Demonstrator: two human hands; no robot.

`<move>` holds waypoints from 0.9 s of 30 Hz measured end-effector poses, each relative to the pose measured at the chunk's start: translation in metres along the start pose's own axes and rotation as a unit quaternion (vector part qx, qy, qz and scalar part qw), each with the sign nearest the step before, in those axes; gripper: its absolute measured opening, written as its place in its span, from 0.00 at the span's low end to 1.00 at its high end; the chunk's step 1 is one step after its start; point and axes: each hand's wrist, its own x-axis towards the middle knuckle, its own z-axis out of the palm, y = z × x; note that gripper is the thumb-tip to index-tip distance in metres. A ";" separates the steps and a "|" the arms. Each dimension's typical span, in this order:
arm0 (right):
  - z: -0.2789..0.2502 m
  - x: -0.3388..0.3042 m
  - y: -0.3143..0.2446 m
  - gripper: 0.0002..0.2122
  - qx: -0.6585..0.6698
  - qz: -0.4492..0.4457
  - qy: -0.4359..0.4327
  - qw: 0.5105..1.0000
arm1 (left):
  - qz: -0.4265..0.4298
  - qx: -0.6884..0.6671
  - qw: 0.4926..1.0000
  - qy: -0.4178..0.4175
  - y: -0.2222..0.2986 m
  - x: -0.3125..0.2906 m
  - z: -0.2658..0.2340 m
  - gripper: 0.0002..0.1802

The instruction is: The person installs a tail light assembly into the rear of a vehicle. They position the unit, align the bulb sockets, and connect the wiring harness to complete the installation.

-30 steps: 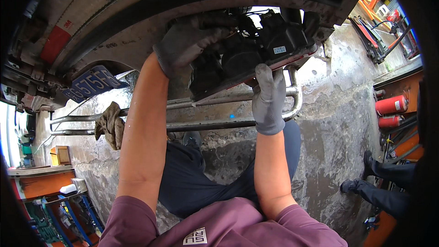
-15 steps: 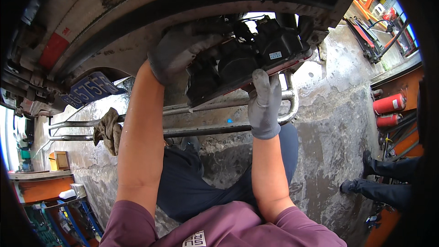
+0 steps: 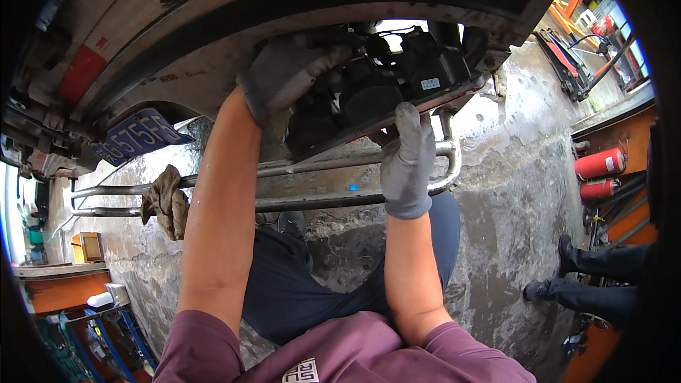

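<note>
A black tail light housing with a red lens edge below hangs tilted under the vehicle's rear, its back side toward me. My right hand, in a grey glove, grips its lower edge, thumb on the black back and fingers beneath at the lens side. My left hand, gloved too, is at the upper left of the housing. Its fingers curl in among the dark parts near the wiring; what they pinch is hidden in shadow.
Overhead curves the vehicle body, with a blue licence plate at left. A metal tube bar runs below the light, a brown rag draped over it. Fire extinguishers and another person's legs are at right.
My left hand has shifted slightly to the right along the housing's top. My right hand, still on the lower edge, sits a touch lower and further left. The light has barely moved.
</note>
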 end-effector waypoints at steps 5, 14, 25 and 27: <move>-0.005 0.001 0.003 0.17 -0.063 -0.013 -0.008 0.998 | 0.043 0.099 0.994 0.003 0.001 0.001 0.002 0.19; -0.007 -0.005 0.013 0.16 -0.015 -0.015 0.003 1.000 | 0.084 0.149 0.985 0.003 -0.019 0.006 -0.004 0.19; 0.007 -0.008 0.002 0.15 0.029 0.006 0.019 0.999 | 0.041 0.198 0.978 0.055 -0.003 0.004 0.005 0.18; 0.011 -0.006 0.001 0.15 0.023 -0.005 0.017 1.000 | 0.062 0.192 0.979 0.035 -0.008 0.005 0.000 0.19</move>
